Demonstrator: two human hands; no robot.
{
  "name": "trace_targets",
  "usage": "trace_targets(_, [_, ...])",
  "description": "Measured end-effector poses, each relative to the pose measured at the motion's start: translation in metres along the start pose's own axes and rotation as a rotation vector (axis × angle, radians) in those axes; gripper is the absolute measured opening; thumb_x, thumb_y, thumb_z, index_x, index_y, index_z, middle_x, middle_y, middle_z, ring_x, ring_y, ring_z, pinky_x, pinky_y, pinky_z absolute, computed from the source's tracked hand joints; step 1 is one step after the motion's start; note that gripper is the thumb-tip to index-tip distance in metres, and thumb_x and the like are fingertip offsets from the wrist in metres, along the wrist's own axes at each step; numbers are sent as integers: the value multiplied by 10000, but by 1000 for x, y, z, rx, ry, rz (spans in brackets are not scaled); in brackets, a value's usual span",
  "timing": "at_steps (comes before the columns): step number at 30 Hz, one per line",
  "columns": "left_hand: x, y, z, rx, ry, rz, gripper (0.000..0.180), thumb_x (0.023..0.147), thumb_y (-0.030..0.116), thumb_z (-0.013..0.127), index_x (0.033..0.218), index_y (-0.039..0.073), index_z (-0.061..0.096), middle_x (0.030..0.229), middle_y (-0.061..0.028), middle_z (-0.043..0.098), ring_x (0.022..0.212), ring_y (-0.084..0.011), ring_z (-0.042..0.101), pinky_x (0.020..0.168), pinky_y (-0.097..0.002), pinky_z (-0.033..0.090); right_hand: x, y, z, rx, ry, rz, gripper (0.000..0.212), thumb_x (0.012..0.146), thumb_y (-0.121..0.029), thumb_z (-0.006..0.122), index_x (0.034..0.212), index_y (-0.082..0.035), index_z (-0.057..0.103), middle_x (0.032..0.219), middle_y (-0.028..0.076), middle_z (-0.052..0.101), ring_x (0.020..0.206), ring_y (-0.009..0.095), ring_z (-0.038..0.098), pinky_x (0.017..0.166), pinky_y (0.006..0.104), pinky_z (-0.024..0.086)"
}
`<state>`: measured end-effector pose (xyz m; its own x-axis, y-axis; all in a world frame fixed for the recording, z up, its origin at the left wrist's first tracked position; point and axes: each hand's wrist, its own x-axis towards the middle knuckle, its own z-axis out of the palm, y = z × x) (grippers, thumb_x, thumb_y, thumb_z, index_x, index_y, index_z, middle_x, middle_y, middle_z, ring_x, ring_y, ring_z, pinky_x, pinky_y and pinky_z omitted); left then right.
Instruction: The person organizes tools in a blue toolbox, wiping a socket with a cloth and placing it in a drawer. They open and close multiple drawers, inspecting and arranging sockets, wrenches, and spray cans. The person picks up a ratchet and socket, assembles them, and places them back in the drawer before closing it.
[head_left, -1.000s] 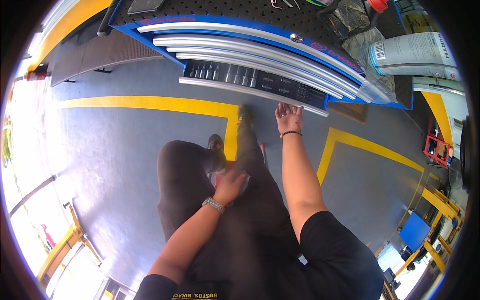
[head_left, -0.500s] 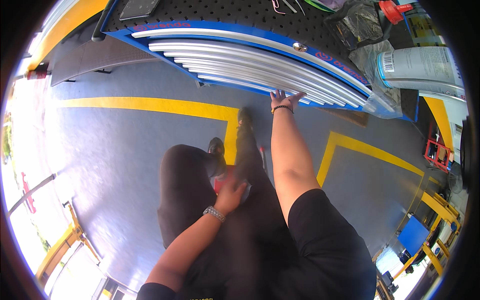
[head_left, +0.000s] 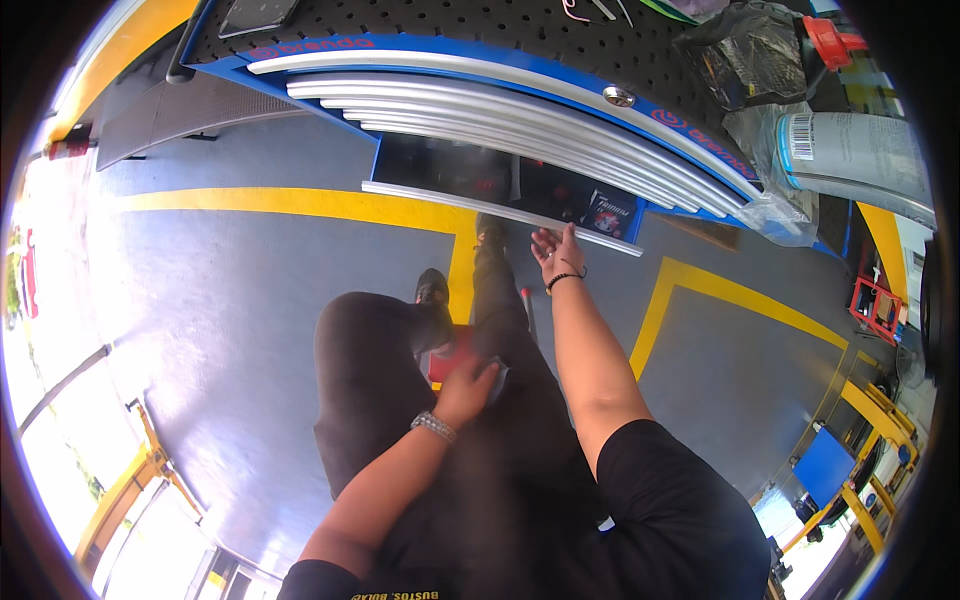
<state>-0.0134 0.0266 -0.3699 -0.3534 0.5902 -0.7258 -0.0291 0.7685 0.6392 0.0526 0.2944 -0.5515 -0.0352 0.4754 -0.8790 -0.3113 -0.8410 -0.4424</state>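
My right hand (head_left: 558, 257) is at the silver front strip of a pulled-out drawer (head_left: 500, 212), low in a blue tool cabinet (head_left: 345, 122). Its palm faces up, its fingers loosely curled and apart, with the thumb tip by the strip. Inside the drawer lie a dark printed packet (head_left: 608, 214) and other dark items, hard to make out. Over my thigh, my left hand (head_left: 466, 394) is closed around a small pale grey-blue thing (head_left: 498, 380), mostly hidden and blurred.
On the cabinet's black perforated top (head_left: 420, 28) rest a phone-like slab (head_left: 257, 14), a clear plastic bag (head_left: 745, 55) and a grey spray can (head_left: 850, 155) lying sideways. A red object (head_left: 455, 352) shows between my legs. Yellow lines (head_left: 300, 204) mark the grey floor.
The low drawer has slid out toward me, showing its contents. My right hand has drawn back and turned palm up. My left hand has hardly moved.
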Motion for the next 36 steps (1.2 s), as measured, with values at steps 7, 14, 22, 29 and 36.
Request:
trace_targets(7, [4,-4,-15,98,-3,1,319,952,294,625,989,-22,641,858,-151,686,806,-219,652,748,-355,483,-54,17,-64,-781,111,23,656,869,-654,622,1147,-62,569,806,34,657,629,183,667,532,332,522])
trace_targets(14, [5,-18,-24,8,-31,-5,318,958,294,626,912,-21,622,794,-102,640,744,-161,573,693,-332,450,-57,58,-122,-1425,94,-92,924,864,-768,469,1312,37,536,1233,242,610,1162,366,598,927,446,501])
trace_targets(22, [12,-19,-23,78,-46,-17,311,957,293,626,917,-15,629,806,-102,648,760,-150,577,706,-326,455,-78,51,-132,-1716,-227,-37,1007,898,-797,241,1340,60,533,1339,328,531,1330,408,468,1116,433,352])
trace_targets(29, [16,-29,-22,81,-38,33,304,964,279,621,995,-23,646,864,-89,667,794,-152,599,734,-317,464,-89,20,-106,-1896,-415,495,842,914,-768,303,1286,-88,631,1113,259,672,1090,323,652,966,435,491])
trace_targets(36, [13,-20,-31,-20,-86,-41,293,972,268,618,1045,-14,650,902,-79,679,796,-133,616,724,-286,473,-90,-4,-73,-1975,-32,-288,596,921,-508,562,1339,-83,551,1029,250,691,949,411,685,847,490,544])
